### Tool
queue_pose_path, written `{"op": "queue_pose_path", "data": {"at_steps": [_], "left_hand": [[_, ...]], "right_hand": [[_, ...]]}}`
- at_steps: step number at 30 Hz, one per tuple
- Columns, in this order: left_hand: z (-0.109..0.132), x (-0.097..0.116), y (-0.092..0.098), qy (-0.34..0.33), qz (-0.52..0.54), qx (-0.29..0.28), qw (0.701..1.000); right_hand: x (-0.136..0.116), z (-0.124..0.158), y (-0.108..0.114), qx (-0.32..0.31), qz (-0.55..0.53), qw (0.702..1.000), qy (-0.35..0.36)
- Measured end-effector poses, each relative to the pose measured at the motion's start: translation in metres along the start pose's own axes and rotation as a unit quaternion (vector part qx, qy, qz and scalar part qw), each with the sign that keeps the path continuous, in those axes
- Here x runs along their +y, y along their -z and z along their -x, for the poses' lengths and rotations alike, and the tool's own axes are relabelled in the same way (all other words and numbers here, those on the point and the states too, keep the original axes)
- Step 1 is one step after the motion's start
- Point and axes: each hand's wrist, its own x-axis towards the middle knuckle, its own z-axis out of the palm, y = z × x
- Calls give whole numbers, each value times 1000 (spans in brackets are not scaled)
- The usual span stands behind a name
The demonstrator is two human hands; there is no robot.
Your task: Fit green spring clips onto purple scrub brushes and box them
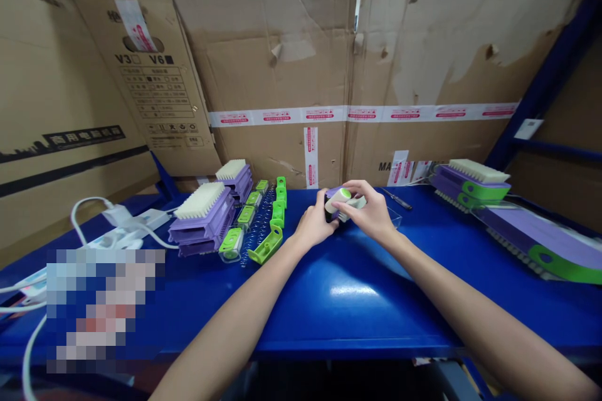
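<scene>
Between my two hands is a small purple, dark and white part (337, 202) that carries a white cylinder with a bright green end. My left hand (314, 224) is closed around its left side, thumb low and fingers behind. On the other side my right hand (372, 212) is closed too, its fingertips pinching the pale right portion. The fingers hide much of the part, so its exact kind does not show. Just behind and right of my right hand are a clear plastic tray (394, 218) and a thin dark screwdriver (399, 199) lying on the blue table (357, 319).
To the left stand stacked purple bristled brush bodies (200, 225), clear-and-green pieces (245, 217), a row of springs (258, 229) and green brackets (266, 245). Finished-looking brushes (484, 182) lie right. A power strip (113, 237) with cables sits far left; cardboard (282, 62) walls the back.
</scene>
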Motion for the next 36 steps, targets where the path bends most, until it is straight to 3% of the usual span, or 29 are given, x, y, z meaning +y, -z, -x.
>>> {"op": "queue_pose_path", "data": {"at_steps": [5,8,11,14,19,22,26,31,36], "left_hand": [[-4,-8,2,5,-7,-24,1000],[-4,-6,12,-3,-86,-14,996],[-2,2,26,-74,-180,33,980],[0,11,36,-158,-186,67,967],[-2,12,38,-209,-175,46,961],[-3,9,38,-186,-171,73,965],[-3,10,44,-93,-184,111,972],[-3,10,48,8,-188,50,981],[-6,-1,37,57,-111,1,992]], "right_hand": [[7,2,-4,-50,56,994,80],[13,2,-6,-56,98,988,108],[19,2,-6,-53,126,984,116],[21,2,-5,-51,131,982,123],[17,2,-3,-57,111,986,110],[22,-2,2,-70,117,985,102],[44,-6,11,-111,216,966,84],[73,-6,17,-173,286,942,26],[74,-11,21,-160,279,946,29]]}}
